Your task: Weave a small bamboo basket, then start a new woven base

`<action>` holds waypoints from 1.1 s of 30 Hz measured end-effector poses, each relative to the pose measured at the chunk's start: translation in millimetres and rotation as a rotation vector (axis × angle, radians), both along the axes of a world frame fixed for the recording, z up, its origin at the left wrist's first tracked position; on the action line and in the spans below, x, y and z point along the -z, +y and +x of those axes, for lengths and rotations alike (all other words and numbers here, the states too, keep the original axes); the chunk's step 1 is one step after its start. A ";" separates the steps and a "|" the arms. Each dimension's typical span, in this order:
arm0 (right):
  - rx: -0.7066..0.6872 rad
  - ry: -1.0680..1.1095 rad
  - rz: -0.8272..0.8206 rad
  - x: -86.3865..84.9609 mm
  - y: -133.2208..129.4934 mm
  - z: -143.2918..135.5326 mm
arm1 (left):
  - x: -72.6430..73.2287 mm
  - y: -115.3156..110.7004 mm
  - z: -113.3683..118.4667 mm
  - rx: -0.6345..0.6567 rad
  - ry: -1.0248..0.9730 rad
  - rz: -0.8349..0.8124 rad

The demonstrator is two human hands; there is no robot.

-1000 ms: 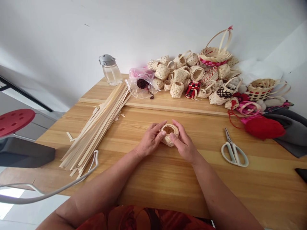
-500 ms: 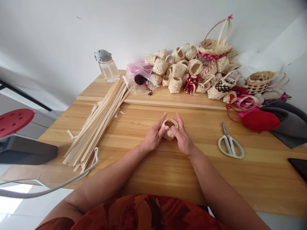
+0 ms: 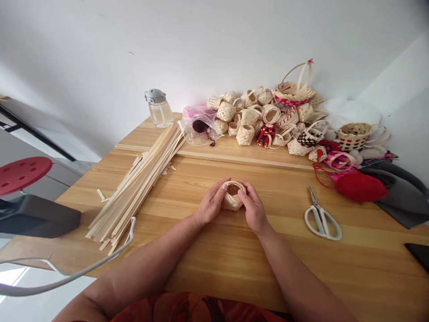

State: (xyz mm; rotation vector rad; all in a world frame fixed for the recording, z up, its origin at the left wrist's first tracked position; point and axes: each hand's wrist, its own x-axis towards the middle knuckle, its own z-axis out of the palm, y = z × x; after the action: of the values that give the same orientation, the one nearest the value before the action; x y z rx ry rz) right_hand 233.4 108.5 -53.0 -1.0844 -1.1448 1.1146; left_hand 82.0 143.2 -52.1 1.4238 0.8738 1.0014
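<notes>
Found mid-tabletop (image 3: 214, 255), between the near edge and a long flat strip (image 3: 248, 160) near the far edge: a small woven basket (image 3: 232, 205), with opening upward. Cupped from both sides by left hand (image 3: 209, 205) and right hand (image 3: 255, 210). Grip: pinching the basket wall on each flank, with thumbs at the rim and fingers curved round the outside — not spread, not pressed palm to palm. Force of squeeze: cannot tell. Contact under the base: cannot tell.

On handling, by judgement: match pressure left and right, to avoid pushing the round mouth into an oval. Support the wall from outside with the fingers; press lightly at the rim with the thumbs, in short moves around the ring. Ease off at any sign of a strip lifting or creasing. Thin-looking weave, likely springy and quick to crack under a hard pinch. Best watched from above, for an even rim.

Also noted: loose bundle of pale strips (image 3: 140, 183) toward the left edge; scissors (image 3: 317, 209) toward the right, pointing at the far edge; red yarn (image 3: 362, 186) near the far right corner; heap of finished-looking baskets (image 3: 248, 117) along the far edge — handy for comparing shape.
</notes>
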 end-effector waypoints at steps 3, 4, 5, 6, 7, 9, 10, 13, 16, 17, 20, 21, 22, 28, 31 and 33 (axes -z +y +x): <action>0.002 -0.051 0.014 -3.5 -2.6 -5.7 | -0.5 -3.5 2.8 -0.009 -0.076 -0.064; -0.001 -0.055 0.018 -4.2 -3.3 -6.9 | -0.6 -4.5 3.7 -0.013 -0.094 -0.072; -0.002 -0.064 0.019 -4.8 -3.9 -7.8 | -0.8 -5.1 4.6 -0.016 -0.109 -0.078; 0.005 -0.079 0.018 -5.2 -4.3 -8.4 | -1.1 -5.4 5.4 -0.020 -0.122 -0.084; 0.019 -0.101 0.014 -5.6 -4.6 -8.8 | -1.5 -5.4 6.1 -0.024 -0.137 -0.094; 0.047 -0.150 0.010 -6.1 -4.9 -9.4 | -1.6 -4.5 7.9 -0.025 -0.163 -0.134; 0.057 -0.171 0.008 -6.2 -4.8 -9.7 | -1.2 -3.8 8.9 -0.032 -0.174 -0.151; 0.093 -0.199 0.011 -5.1 -3.2 -12.4 | 1.4 -1.6 13.2 -0.065 -0.192 -0.156; 0.171 -0.220 0.043 -1.4 0.0 -17.3 | 2.4 -0.4 17.7 -0.081 -0.197 -0.118; 0.204 -0.236 0.061 0.2 1.0 -18.9 | 1.6 -0.4 18.7 -0.071 -0.205 -0.116; 0.282 -0.312 0.114 4.4 2.5 -20.3 | -3.7 -2.1 17.9 -0.052 -0.218 -0.118; 0.284 -0.335 0.122 5.1 2.6 -19.5 | -5.6 -3.2 16.4 -0.046 -0.208 -0.110; 0.272 -0.349 0.118 5.2 2.3 -18.2 | -7.0 -4.4 14.6 -0.041 -0.192 -0.097; 0.217 -0.302 0.052 -0.3 -3.9 -13.2 | -2.3 -13.8 7.4 -0.070 -0.042 0.016; 0.211 -0.336 0.072 0.5 -6.5 -14.8 | 2.7 -17.7 9.2 -0.083 -0.009 0.051; 0.236 -0.372 0.073 3.5 -6.3 -15.4 | 3.8 -18.7 12.1 -0.090 -0.009 0.051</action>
State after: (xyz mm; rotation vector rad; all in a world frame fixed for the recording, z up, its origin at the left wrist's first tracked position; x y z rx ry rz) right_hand 218.0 102.2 -56.4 -1.3668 -1.2939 0.6978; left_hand 94.1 124.5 -55.9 1.4320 0.9182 1.1044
